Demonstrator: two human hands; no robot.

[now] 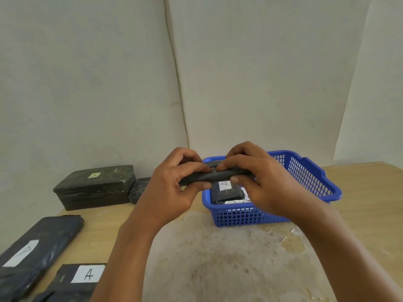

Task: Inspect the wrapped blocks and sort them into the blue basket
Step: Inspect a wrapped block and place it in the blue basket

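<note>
a: what's in the hands?
b: a thin black wrapped block (216,174), held edge-on at the centre of the frame, above the near left corner of the blue basket (309,177). the left hand (174,188) grasps its left end, the right hand (259,182) its right end, fingers curled over the top and thumbs underneath
a: and the basket?
b: right of centre on the table (359,203), with blocks labelled "a" (226,190) inside. more wrapped blocks (37,247) lie at lower left, and a dark box (93,186) at centre left
</note>
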